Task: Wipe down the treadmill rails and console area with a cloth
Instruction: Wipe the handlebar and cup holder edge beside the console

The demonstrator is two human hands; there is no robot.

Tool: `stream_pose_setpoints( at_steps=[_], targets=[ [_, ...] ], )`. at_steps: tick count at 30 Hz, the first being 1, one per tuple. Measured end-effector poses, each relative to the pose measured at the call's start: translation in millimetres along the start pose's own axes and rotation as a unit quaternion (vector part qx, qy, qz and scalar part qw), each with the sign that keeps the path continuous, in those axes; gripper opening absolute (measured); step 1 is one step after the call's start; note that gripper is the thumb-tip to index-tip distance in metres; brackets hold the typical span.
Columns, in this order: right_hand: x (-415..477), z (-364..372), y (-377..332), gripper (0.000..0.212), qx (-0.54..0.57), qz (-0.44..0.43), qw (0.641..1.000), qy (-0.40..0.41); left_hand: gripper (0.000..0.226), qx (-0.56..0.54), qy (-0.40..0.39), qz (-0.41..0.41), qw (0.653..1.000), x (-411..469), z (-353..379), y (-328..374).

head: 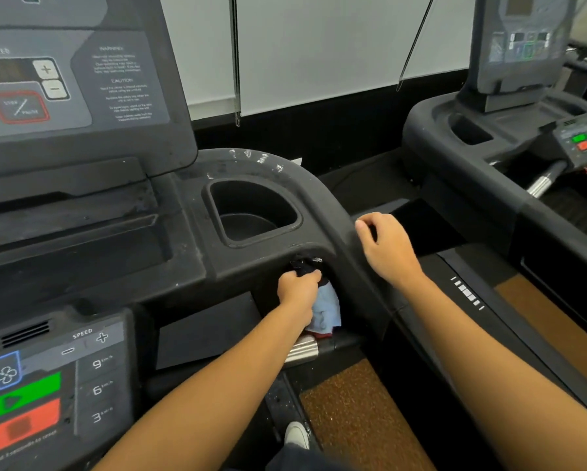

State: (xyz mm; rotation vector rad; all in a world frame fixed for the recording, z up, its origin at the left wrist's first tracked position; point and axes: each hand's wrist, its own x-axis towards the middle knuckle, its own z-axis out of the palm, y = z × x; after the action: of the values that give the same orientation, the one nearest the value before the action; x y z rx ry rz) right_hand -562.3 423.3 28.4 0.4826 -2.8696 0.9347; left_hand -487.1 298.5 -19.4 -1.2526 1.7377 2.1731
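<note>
Bunching the light-blue cloth (326, 311) in your left hand (297, 290), you have it pressed up under the lip of the console shelf (190, 253), right where that shelf meets the right rail (350, 253). Your fingers are clenched round the top of the cloth. Its loose tail hangs at five o'clock from your knuckles and does no work. Refold it so a flat pad faces the plastic, then pull in long overlapping strokes rather than dabbing. That recess is shadowed, so go by feel and check the cloth's face for grime. I cannot tell what the dark scrap above your thumb is.

Just below the cloth, at six o'clock, sits the steel pulse grip (302, 351); take it in the same pass. At eleven o'clock from the cloth, the cup holder (254, 212) likely gathers dust on its floor, so push the cloth right down into it. At twelve o'clock, white smears (251, 156) mark the rim behind it and will probably need firmer rubbing.

Your right hand (387, 246), at two o'clock from the cloth, is curled over the rail's outer edge, grasping it as a brace. Shift it when you wipe there. Go lightly over the speed panel (64, 379) at eight o'clock, since a pressed button could start the belt.
</note>
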Motion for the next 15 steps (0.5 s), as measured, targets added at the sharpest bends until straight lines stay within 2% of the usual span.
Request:
stream_pose_setpoints(
  at_steps=[2, 4, 7, 11, 13, 15],
  targets=[
    [-1.6, 10.2, 3.7, 0.027, -0.001, -0.003, 1.000, -0.022, 0.028, 0.044, 0.019, 0.015, 0.999, 3.0, 11.2, 5.8],
    [-7.3, 18.6, 5.0, 0.031, 0.016, 0.003, 1.000, -0.027, 0.024, 0.159, 0.017, 0.067, 0.985, 4.3, 16.3, 6.6],
    [-12.3, 23.2, 3.5, 0.036, 0.023, 0.006, 1.000, -0.021, 0.020, 0.336, -0.007, 0.182, 0.924, -6.0, 15.4, 1.6],
    [-12.7, 22.7, 2.4, 0.038, 0.019, 0.004, 1.000, -0.018, 0.021, 0.441, -0.036, 0.256, 0.859, -9.7, 10.5, -5.6],
    [-13.6, 22.2, 1.9, 0.039, 0.012, 0.003, 1.000, -0.017, 0.019, 0.440, -0.049, 0.240, 0.864, -8.1, 6.5, -0.6],
    [-14.7, 21.2, 1.5, 0.039, 0.011, 0.002, 1.000, -0.018, 0.020, 0.419, -0.040, 0.196, 0.885, -3.8, 0.8, 8.1]
  ],
)
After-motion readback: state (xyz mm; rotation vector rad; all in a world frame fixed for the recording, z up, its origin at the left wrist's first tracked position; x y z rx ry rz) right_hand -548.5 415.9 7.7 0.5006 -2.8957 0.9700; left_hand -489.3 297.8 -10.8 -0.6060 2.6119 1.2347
